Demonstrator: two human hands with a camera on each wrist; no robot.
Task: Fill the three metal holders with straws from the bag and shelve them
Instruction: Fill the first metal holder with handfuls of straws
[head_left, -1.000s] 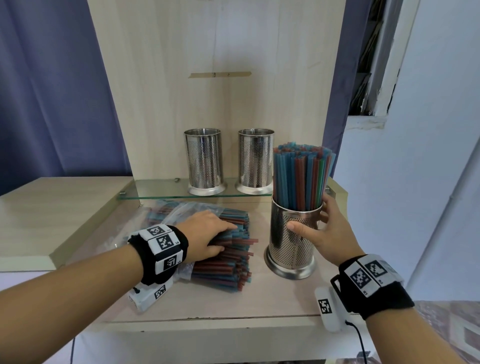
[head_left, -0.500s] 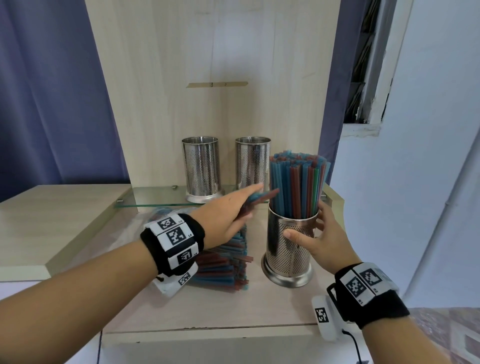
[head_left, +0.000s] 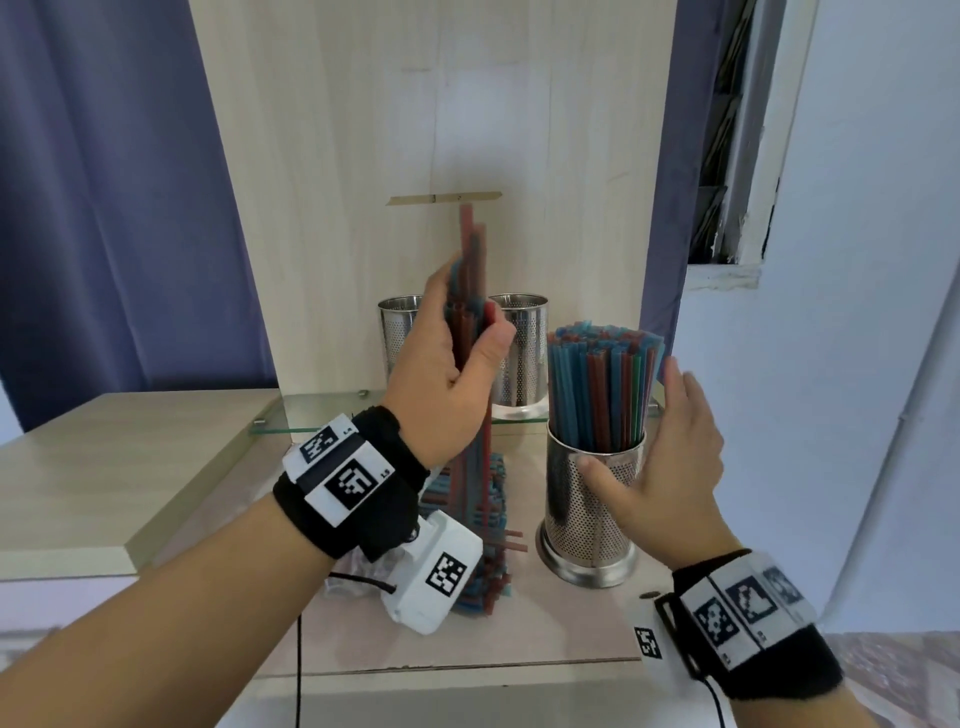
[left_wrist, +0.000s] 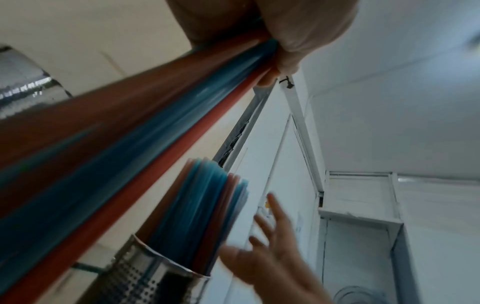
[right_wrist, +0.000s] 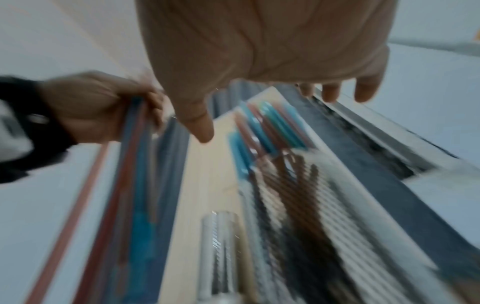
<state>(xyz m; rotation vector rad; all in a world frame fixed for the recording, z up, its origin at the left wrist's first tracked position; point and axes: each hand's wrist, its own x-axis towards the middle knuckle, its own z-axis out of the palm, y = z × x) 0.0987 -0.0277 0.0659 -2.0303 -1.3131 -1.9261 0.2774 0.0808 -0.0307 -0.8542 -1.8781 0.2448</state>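
Straws (head_left: 470, 291), a small red and blue bunch, now stand near upright in the clenched left hand (head_left: 449, 374), raised above the loose pile (head_left: 480, 499) on the tabletop (head_left: 104, 467); a second ago that hand lay flat on the pile, and half a second ago it was swinging the bunch across toward the near holder (head_left: 589, 514), so the pick-up is done and the bunch looks set to be dropped in next. The right hand (head_left: 670, 457) has let go of that holder: earlier its fingers wrapped the perforated wall, whereas now they are spread and relaxed, the thumb touching or almost touching the metal and the fingers beside the standing straws (head_left: 602, 384), probably to guide the newcomers in. That holder stands near the front right corner of the tabletop, already packed close to full, so my guess is that few more will fit before it goes up. Count of holders: three, one on the tabletop with straws and two empty ones, the left shelf holder (head_left: 397, 332) partly hidden behind the raised hand and the right shelf holder (head_left: 522, 358), both on the glass shelf (head_left: 322, 415) at the back edge. Straws in the bunch are too blurred to count, perhaps a handful; the bag (head_left: 358, 566) shows only as crumpled clear plastic beneath the left wrist
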